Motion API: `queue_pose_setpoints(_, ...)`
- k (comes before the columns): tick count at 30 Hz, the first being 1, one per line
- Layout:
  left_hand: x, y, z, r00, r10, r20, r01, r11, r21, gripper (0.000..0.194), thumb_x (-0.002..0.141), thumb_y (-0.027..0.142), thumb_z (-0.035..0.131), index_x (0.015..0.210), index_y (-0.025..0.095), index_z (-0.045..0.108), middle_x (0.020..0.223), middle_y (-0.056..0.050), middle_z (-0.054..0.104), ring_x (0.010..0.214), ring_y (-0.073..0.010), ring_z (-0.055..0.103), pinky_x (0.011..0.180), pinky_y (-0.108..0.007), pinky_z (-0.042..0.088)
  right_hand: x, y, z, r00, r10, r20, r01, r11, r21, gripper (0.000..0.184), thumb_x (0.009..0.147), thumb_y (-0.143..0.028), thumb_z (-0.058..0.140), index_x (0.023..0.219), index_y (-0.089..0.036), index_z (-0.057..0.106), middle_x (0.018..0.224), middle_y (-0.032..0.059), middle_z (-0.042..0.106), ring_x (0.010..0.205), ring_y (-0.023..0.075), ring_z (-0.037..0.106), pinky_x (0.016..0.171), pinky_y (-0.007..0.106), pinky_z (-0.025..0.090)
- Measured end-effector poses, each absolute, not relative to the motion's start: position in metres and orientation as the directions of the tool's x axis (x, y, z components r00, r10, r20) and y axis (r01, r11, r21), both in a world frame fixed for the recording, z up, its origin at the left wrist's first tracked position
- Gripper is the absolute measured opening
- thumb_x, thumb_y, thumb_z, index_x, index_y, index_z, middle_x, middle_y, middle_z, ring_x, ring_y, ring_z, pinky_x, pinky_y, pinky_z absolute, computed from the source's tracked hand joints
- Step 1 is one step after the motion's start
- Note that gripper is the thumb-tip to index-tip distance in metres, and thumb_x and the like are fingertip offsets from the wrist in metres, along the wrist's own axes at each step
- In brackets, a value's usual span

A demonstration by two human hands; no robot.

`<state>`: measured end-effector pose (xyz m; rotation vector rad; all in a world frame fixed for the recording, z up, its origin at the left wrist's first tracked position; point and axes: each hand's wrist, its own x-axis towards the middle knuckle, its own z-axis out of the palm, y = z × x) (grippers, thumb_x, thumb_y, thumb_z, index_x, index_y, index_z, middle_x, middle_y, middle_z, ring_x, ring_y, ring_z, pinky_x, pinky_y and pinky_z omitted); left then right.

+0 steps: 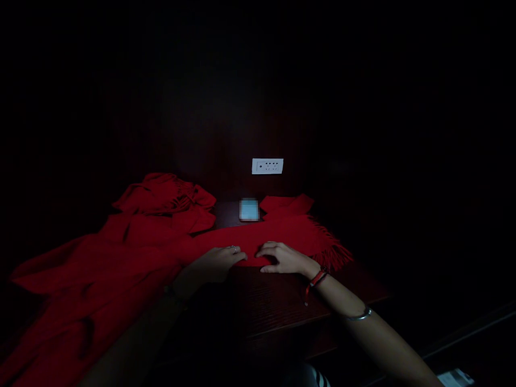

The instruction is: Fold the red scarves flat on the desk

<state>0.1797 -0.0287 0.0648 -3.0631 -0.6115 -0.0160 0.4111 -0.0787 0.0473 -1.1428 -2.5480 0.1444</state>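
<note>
A red fringed scarf [288, 236] lies in a long folded strip across the dark wooden table. My left hand [217, 262], with a ring on one finger, is closed at the strip's near edge, its fingers bent together on the cloth; the thumb is mostly hidden. Just to the right, my right hand [282, 258] rests on the same strip with curved fingers and the thumb apart. A red cord bracelet [319, 276] and a silver bangle [360, 314] circle my right arm. The scarf's fringe [332, 250] spreads beyond that hand.
Loose red cloth [121, 258] covers the left side, with a bunched fringed heap [161, 193] behind it. A blurred pale-blue square object [249, 209] stands beyond the strip. A white socket plate [267, 166] is on the dark wall. The table's front edge [290, 325] is near me.
</note>
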Motion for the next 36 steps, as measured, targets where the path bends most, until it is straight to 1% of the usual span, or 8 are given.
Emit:
queue_pose_setpoints(4,0.185,-0.024,0.065,0.926,0.375,0.045,0.373,-0.927,0.037,0.023,0.077,0.013,0.041,0.095,0.021,0.053,0.094,-0.002,0.057,0.086,-0.0156,0.052,0.075,-0.024,0.039,0.407,-0.081,0.048,-0.625,0.729,0.278,0.718,0.677,-0.160,0.034,0.079,-0.037,0.051,0.104,-0.014,0.056,0.096,0.0073,0.057,0.090,0.0163,0.052,0.081,0.028,0.040)
queue_pose_setpoints(7,0.187,-0.019,0.064,0.933,0.351,0.073,0.342,-0.932,0.119,0.020,0.078,0.012,0.041,0.091,0.021,0.055,0.090,-0.001,0.057,0.084,-0.0137,0.052,0.075,-0.022,0.038,0.403,-0.083,0.048,-0.631,0.724,0.278,0.737,0.672,-0.074,0.033,0.081,-0.036,0.047,0.104,-0.014,0.056,0.095,0.0075,0.057,0.089,0.0168,0.051,0.081,0.030,0.039)
queue_pose_setpoints(11,0.185,-0.012,0.060,0.922,0.369,0.115,0.347,-0.921,0.179,0.017,0.077,0.012,0.044,0.088,0.020,0.055,0.087,0.000,0.057,0.081,-0.0125,0.051,0.074,-0.021,0.036,0.398,-0.085,0.046,-0.624,0.726,0.290,0.770,0.635,0.067,0.033,0.082,-0.038,0.045,0.103,-0.015,0.056,0.093,0.0076,0.057,0.088,0.0183,0.051,0.080,0.032,0.038)
queue_pose_setpoints(14,0.184,-0.010,0.059,0.920,0.370,0.134,0.342,-0.920,0.189,0.014,0.076,0.011,0.044,0.081,0.018,0.055,0.081,0.000,0.055,0.076,-0.0116,0.050,0.071,-0.020,0.036,0.397,-0.082,0.041,-0.630,0.719,0.293,0.773,0.616,0.151,0.024,0.085,-0.029,0.041,0.095,-0.015,0.058,0.086,0.0063,0.058,0.081,0.0159,0.051,0.075,0.028,0.037)
queue_pose_setpoints(19,0.184,-0.013,0.061,0.922,0.366,0.129,0.347,-0.926,0.151,0.011,0.072,0.009,0.044,0.071,0.017,0.050,0.073,0.001,0.051,0.069,-0.0111,0.047,0.064,-0.020,0.034,0.399,-0.078,0.034,-0.659,0.694,0.290,0.752,0.602,0.268,0.023,0.088,-0.024,0.037,0.080,-0.016,0.057,0.075,0.0039,0.057,0.068,0.0126,0.050,0.064,0.024,0.035)
queue_pose_setpoints(25,0.185,-0.019,0.065,0.934,0.348,0.078,0.335,-0.932,0.140,0.013,0.069,0.005,0.042,0.068,0.017,0.047,0.071,0.001,0.050,0.065,-0.0107,0.045,0.061,-0.019,0.033,0.400,-0.079,0.033,-0.677,0.661,0.325,0.736,0.592,0.330,0.022,0.088,-0.021,0.037,0.077,-0.016,0.055,0.073,0.0031,0.056,0.065,0.0116,0.048,0.062,0.024,0.032)
queue_pose_setpoints(31,0.185,-0.021,0.067,0.923,0.379,0.069,0.372,-0.923,0.098,0.015,0.065,0.005,0.042,0.069,0.018,0.047,0.071,0.001,0.049,0.066,-0.0120,0.045,0.061,-0.020,0.033,0.400,-0.079,0.031,-0.700,0.637,0.323,0.713,0.595,0.372,0.025,0.089,-0.020,0.034,0.077,-0.015,0.055,0.071,0.0038,0.055,0.065,0.0125,0.047,0.060,0.025,0.032)
queue_pose_setpoints(36,0.186,-0.023,0.066,0.940,0.340,0.030,0.336,-0.937,0.094,0.018,0.062,0.003,0.042,0.069,0.019,0.048,0.071,0.001,0.051,0.068,-0.0126,0.046,0.061,-0.020,0.034,0.414,-0.089,0.028,-0.719,0.629,0.296,0.695,0.634,0.341,0.024,0.089,-0.020,0.033,0.089,-0.016,0.057,0.078,0.0050,0.057,0.069,0.0131,0.049,0.064,0.025,0.035)
